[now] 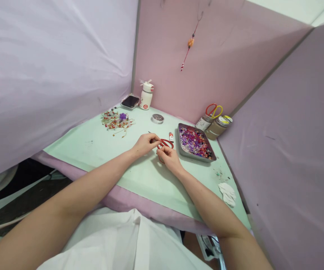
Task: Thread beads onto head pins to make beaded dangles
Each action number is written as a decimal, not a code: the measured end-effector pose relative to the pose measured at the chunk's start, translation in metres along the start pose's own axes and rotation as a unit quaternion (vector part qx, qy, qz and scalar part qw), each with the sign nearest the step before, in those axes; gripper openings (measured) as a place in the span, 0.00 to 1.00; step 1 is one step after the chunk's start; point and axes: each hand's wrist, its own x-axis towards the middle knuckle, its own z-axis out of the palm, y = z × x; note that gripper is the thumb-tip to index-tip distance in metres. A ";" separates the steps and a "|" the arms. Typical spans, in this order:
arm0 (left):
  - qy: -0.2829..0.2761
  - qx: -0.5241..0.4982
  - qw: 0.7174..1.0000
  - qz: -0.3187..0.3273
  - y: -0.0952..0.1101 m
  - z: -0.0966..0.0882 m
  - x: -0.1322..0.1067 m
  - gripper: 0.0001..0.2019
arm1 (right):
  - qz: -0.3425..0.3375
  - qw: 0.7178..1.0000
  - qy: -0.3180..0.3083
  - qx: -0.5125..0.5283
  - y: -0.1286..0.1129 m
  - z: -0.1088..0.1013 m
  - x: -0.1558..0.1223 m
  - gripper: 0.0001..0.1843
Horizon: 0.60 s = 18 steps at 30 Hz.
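Over the mint-green table top, my left hand (146, 144) and my right hand (170, 157) meet with their fingertips close together. The left fingers are pinched, and a small dark bit shows by them, too small to name. My right hand is also closed in a pinch; what lies between its fingers is hidden. Red-handled scissors (168, 140) lie at and behind the fingertips, partly covered by both hands, their tip pointing away to the left. Just past the right hand is a small red and white tube (171, 137).
Right of the hands stands a metal tray (197, 158) of mixed beads. Behind it are jars (218, 127) and more scissors (211, 109). A strung-bead heap (117, 120), round tin (158, 119), bottle (146, 98) and phone (130, 101) lie leftward. Crumpled tissue (227, 194) lies right.
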 end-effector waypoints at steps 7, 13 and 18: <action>0.002 0.003 1.000 -0.003 0.002 0.000 -0.001 0.07 | -0.001 1.000 -0.024 -0.001 -0.001 0.000 -0.001 0.16; -0.020 0.006 1.000 0.003 0.002 0.000 -0.001 0.07 | 0.035 0.999 0.013 0.023 -0.006 0.000 0.000 0.19; -0.023 0.006 1.000 0.007 0.004 0.001 -0.002 0.07 | 0.038 0.998 0.034 0.031 0.000 -0.003 0.003 0.22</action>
